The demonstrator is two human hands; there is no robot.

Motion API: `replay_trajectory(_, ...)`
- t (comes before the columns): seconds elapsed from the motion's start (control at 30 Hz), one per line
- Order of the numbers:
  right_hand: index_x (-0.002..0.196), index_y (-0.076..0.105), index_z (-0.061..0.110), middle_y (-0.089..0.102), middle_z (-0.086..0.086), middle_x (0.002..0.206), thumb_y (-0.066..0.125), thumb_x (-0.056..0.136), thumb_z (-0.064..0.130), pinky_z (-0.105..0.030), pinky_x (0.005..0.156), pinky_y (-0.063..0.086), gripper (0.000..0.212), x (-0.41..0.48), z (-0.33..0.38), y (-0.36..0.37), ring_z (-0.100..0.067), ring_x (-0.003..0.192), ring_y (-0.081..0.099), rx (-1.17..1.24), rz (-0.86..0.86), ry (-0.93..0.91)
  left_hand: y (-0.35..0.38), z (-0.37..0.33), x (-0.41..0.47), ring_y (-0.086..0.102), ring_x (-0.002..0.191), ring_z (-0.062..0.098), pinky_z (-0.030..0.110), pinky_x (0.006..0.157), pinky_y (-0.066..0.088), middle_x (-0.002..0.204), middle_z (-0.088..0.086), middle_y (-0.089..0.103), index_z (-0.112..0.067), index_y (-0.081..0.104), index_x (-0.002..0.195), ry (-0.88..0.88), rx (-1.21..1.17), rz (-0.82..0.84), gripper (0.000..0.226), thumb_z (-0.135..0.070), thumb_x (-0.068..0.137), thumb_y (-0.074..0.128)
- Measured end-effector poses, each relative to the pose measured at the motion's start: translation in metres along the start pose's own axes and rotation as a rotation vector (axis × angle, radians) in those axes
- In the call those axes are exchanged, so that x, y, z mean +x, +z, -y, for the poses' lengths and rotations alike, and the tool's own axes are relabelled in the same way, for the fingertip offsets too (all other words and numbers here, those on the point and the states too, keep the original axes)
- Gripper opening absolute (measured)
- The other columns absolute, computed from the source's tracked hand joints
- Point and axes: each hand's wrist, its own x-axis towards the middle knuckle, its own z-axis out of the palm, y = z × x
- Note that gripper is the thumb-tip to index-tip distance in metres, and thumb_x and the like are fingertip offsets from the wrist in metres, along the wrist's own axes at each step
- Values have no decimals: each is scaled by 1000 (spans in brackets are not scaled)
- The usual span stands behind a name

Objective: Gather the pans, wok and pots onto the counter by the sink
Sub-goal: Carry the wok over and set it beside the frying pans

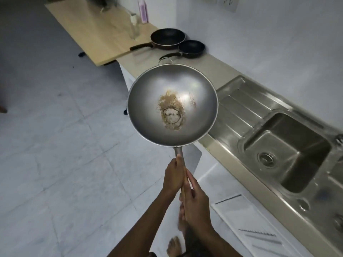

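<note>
A large grey steel wok (148, 93) with a brown stain in its bottom hangs in the air over the counter's front edge. Its long handle points back toward me. My left hand (173, 175) grips the handle nearest the bowl, and my right hand (194, 199) grips it just behind. A big black frying pan (168, 38) and a smaller black frying pan (192, 48) rest side by side on the beige counter (213, 65), beyond the wok.
A steel sink (285, 151) with a ribbed drainboard fills the counter to the right. A wooden table (96, 32) adjoins the counter's far end, with a clear bottle (134, 25) and a purple container (143, 10) on it. Grey tiled floor lies to the left.
</note>
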Motion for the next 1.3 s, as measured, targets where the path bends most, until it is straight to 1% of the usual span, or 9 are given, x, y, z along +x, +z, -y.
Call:
replay_trajectory(0.1, 93, 62, 33, 66, 32, 62, 56, 98, 37, -9, 46, 51, 9, 69, 35, 26, 9, 59, 66, 67, -41, -2, -1, -33, 72, 65, 68, 11, 18, 62, 45, 73, -4, 65, -23, 59, 79, 26, 26, 59, 48, -51, 105, 30)
replay_trajectory(0.2, 81, 63, 23, 63, 18, 48, 54, 96, 34, -20, 60, 58, 21, 135, 67, 45, 5, 50, 65, 168, -84, -12, -2, -64, 143, 66, 69, 11, 14, 61, 46, 76, -3, 66, -23, 60, 80, 78, 93, 127, 49, -53, 104, 29)
replay_trajectory(0.3, 112, 65, 20, 69, 16, 58, 48, 102, 31, -12, 43, 51, 23, 193, 107, 70, -1, 52, 67, 211, -161, -31, -7, -98, 215, 65, 67, 7, 11, 58, 42, 72, -5, 65, -24, 59, 75, 93, 180, 191, 53, -54, 104, 25)
replay_trajectory(0.47, 139, 54, 29, 67, -5, 66, 48, 104, 30, -28, 40, 51, 36, 265, 161, 102, -19, 44, 61, 254, -258, -14, -8, -148, 311, 65, 82, 18, 32, 76, 46, 86, 7, 68, -18, 58, 78, 97, 292, 348, 56, -51, 106, 22)
replay_trajectory(0.63, 137, 53, 39, 69, -10, 65, 47, 104, 35, -34, 39, 52, 35, 328, 197, 123, -24, 42, 60, 314, -388, 8, -1, -178, 384, 57, 61, 8, 23, 57, 40, 64, -4, 59, -23, 51, 65, 135, 332, 472, 56, -50, 106, 23)
replay_trajectory(0.73, 137, 56, 26, 69, -12, 68, 46, 104, 36, -39, 45, 57, 36, 362, 211, 145, -22, 46, 62, 281, -468, 33, 1, -189, 422, 55, 59, 12, 27, 59, 42, 59, -2, 56, -20, 48, 62, 115, 320, 543, 58, -49, 106, 26)
replay_trajectory(0.9, 145, 43, 41, 73, -6, 92, 40, 105, 38, -41, 65, 62, 41, 406, 231, 192, -24, 67, 71, 140, -582, 63, -17, -188, 480, 48, 55, 16, 31, 59, 39, 54, 0, 47, -17, 41, 58, 150, 332, 678, 59, -49, 106, 27)
replay_trajectory(1.1, 142, 48, 44, 72, 4, 83, 39, 104, 44, -28, 53, 59, 39, 430, 253, 248, -13, 61, 70, 204, -711, 146, -50, -189, 526, 51, 54, 11, 24, 55, 41, 56, -3, 51, -19, 43, 60, 236, 458, 790, 58, -49, 107, 26)
replay_trajectory(1.3, 147, 44, 28, 72, -6, 104, 40, 105, 34, -40, 72, 63, 42, 447, 260, 273, -20, 77, 72, 142, -761, 183, -61, -193, 546, 55, 61, 15, 27, 58, 41, 65, 1, 56, -18, 48, 66, 294, 547, 857, 56, -48, 107, 24)
